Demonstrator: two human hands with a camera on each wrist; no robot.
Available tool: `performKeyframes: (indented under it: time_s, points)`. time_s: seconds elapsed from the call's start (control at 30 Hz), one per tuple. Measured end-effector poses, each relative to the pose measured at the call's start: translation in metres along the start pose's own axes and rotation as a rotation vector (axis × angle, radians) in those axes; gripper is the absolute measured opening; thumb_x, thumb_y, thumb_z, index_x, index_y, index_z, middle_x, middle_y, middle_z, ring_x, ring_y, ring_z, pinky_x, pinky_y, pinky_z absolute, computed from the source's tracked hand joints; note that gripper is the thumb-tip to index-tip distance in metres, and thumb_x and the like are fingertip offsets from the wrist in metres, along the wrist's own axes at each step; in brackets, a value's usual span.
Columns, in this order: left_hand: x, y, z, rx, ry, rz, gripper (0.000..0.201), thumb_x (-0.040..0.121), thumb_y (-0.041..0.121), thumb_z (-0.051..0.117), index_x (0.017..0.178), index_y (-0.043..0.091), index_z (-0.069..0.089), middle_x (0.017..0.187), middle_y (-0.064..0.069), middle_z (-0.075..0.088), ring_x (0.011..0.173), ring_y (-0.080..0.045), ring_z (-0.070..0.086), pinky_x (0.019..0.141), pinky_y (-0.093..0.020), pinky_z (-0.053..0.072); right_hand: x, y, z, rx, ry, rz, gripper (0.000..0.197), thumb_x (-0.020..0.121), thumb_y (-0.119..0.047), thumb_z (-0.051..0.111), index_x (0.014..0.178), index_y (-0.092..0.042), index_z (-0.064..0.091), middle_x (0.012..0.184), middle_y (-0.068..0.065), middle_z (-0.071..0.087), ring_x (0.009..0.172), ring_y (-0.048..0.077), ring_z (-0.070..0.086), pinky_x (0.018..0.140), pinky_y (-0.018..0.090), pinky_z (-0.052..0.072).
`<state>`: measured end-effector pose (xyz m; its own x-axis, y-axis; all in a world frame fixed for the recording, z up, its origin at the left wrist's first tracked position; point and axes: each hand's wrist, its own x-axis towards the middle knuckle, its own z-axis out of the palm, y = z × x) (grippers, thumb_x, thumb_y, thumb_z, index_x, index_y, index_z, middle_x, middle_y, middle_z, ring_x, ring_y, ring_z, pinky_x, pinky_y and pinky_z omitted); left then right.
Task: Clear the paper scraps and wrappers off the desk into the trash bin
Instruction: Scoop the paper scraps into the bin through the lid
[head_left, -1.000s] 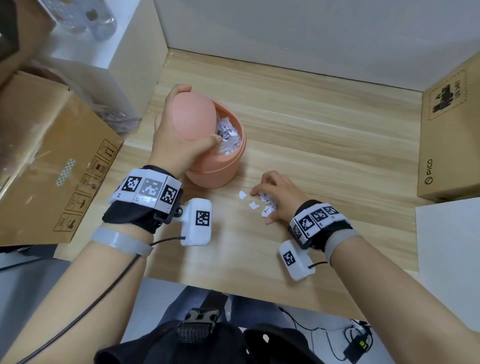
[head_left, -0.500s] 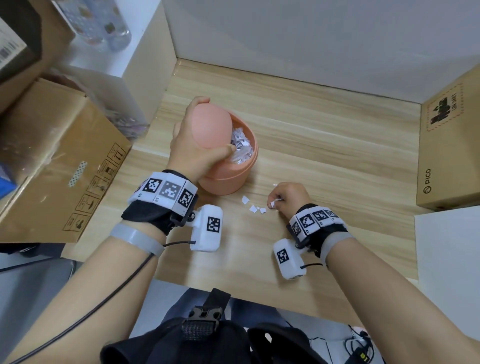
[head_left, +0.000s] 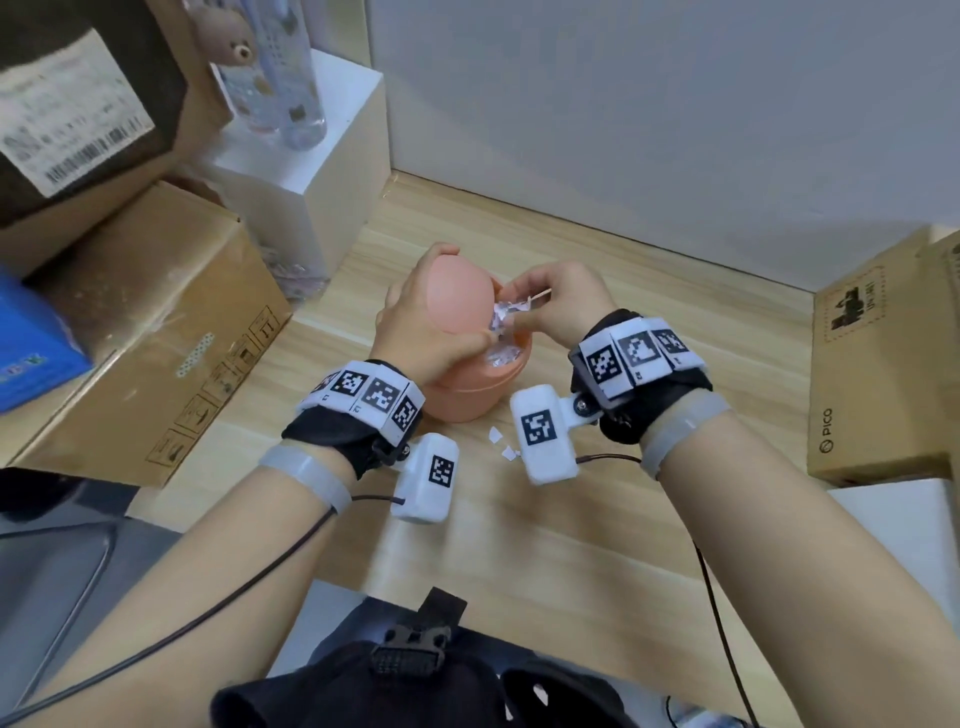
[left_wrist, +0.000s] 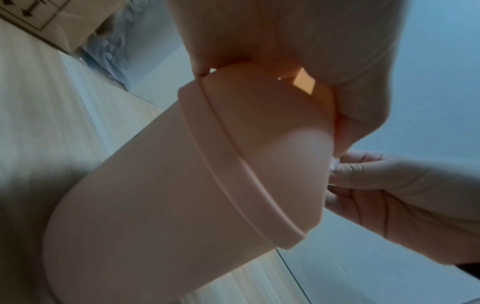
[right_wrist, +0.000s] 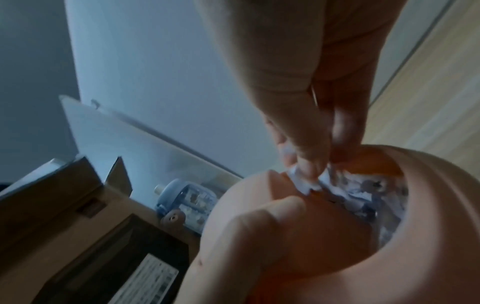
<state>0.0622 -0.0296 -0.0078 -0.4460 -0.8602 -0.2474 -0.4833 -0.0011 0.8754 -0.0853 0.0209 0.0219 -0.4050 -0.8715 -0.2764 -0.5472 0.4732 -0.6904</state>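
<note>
A pink trash bin (head_left: 470, 397) stands on the wooden desk (head_left: 649, 332). My left hand (head_left: 415, 322) grips its swing lid (head_left: 460, 293) and keeps it tilted open. White scraps (head_left: 501, 358) fill the opening. My right hand (head_left: 550, 301) hovers over the opening and pinches a bunch of paper scraps (head_left: 508, 310) between thumb and fingers. In the right wrist view, the pinched scraps (right_wrist: 307, 184) hang just above the bin's rim (right_wrist: 441, 205). Two small white scraps (head_left: 496, 434) lie on the desk in front of the bin, partly hidden by the right wrist camera.
Stacked cardboard boxes (head_left: 156, 322) crowd the desk's left edge. Behind them, a white block (head_left: 322, 171) carries a clear bottle (head_left: 275, 78). Another cardboard box (head_left: 883, 374) stands at the right, with a white surface (head_left: 893, 545) in front of it. A grey wall closes the back.
My right hand gathered scraps off the desk, then rose and moved left to the bin's opening with them. My left hand stayed on the tilted lid.
</note>
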Motion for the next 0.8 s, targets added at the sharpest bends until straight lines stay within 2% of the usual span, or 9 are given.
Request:
performKeyframes:
  time_s: [0.07,0.13,0.23,0.37,0.43,0.5,0.57,0.67,0.8]
  points:
    - [0.0,0.001,-0.001,0.004,-0.006,-0.011,0.083,0.048,0.04,0.07,0.12,0.059,0.034,0.117,0.002,0.036,0.115,-0.034,0.047,0.101,-0.047,0.042,-0.001,-0.003,-0.001,-0.021,-0.056,-0.001,0.027,0.07,-0.003,0.072,0.094,-0.017,0.07,0.093,-0.002,0.068,0.081,0.01,0.061,0.075,0.021,0.047]
    - [-0.001,0.002,-0.002,0.009,-0.011,-0.014,0.083,0.049,0.038,0.069,0.121,0.058,0.034,0.116,0.001,0.035,0.114,-0.034,0.047,0.101,-0.046,0.042,-0.004,-0.007,-0.004,-0.007,-0.074,-0.011,0.032,0.073,0.0,0.068,0.101,-0.016,0.069,0.1,0.0,0.068,0.088,0.013,0.062,0.082,0.026,0.051]
    - [-0.002,0.002,-0.002,0.009,-0.012,-0.009,0.082,0.05,0.036,0.068,0.122,0.058,0.034,0.116,0.002,0.035,0.114,-0.034,0.047,0.1,-0.044,0.042,-0.007,-0.004,-0.01,0.078,-0.039,-0.011,0.029,0.075,0.001,0.067,0.097,-0.018,0.068,0.095,-0.004,0.067,0.076,0.011,0.062,0.07,0.027,0.056]
    - [-0.002,0.002,0.0,-0.01,-0.015,-0.004,0.083,0.05,0.034,0.068,0.123,0.055,0.035,0.11,0.011,0.036,0.117,-0.031,0.044,0.104,-0.045,0.039,-0.013,0.035,-0.007,0.215,0.08,0.07,0.023,0.073,0.002,0.068,0.091,-0.013,0.066,0.076,-0.004,0.06,0.062,0.007,0.055,0.053,0.019,0.048]
    - [-0.001,0.001,0.0,-0.023,-0.016,-0.004,0.081,0.05,0.035,0.068,0.12,0.057,0.034,0.112,0.009,0.037,0.117,-0.031,0.045,0.105,-0.046,0.039,-0.019,0.073,0.006,0.249,0.096,0.19,0.024,0.072,0.003,0.068,0.093,-0.008,0.067,0.072,-0.003,0.057,0.061,0.007,0.052,0.054,0.018,0.046]
    - [-0.001,0.001,0.001,-0.029,-0.014,0.003,0.079,0.05,0.034,0.068,0.117,0.058,0.034,0.112,0.011,0.038,0.119,-0.03,0.044,0.105,-0.046,0.039,-0.03,0.111,0.025,0.18,0.064,0.31,0.025,0.069,0.003,0.071,0.091,-0.009,0.068,0.073,-0.001,0.058,0.063,0.01,0.053,0.062,0.023,0.045]
    - [-0.001,0.001,0.002,-0.036,-0.01,0.003,0.078,0.05,0.033,0.067,0.116,0.057,0.034,0.115,0.009,0.04,0.12,-0.028,0.044,0.105,-0.044,0.039,-0.042,0.136,0.046,0.102,-0.009,0.376,0.03,0.062,-0.001,0.078,0.089,-0.011,0.069,0.078,0.002,0.058,0.067,0.013,0.051,0.064,0.021,0.045]
    - [-0.001,0.003,0.002,-0.044,0.001,0.008,0.076,0.051,0.033,0.068,0.114,0.058,0.034,0.125,0.0,0.039,0.114,-0.025,0.046,0.103,-0.041,0.042,-0.053,0.153,0.067,-0.007,-0.025,0.294,0.032,0.057,-0.006,0.082,0.087,-0.011,0.07,0.082,0.003,0.056,0.071,0.016,0.049,0.071,0.026,0.045]
    - [-0.001,0.001,0.004,-0.046,0.018,0.038,0.076,0.045,0.04,0.071,0.105,0.069,0.032,0.131,-0.004,0.043,0.113,-0.023,0.051,0.101,-0.041,0.044,-0.052,0.155,0.071,-0.122,-0.009,0.203,0.016,0.061,-0.008,0.08,0.075,-0.006,0.071,0.079,0.004,0.054,0.077,0.021,0.053,0.079,0.033,0.044]
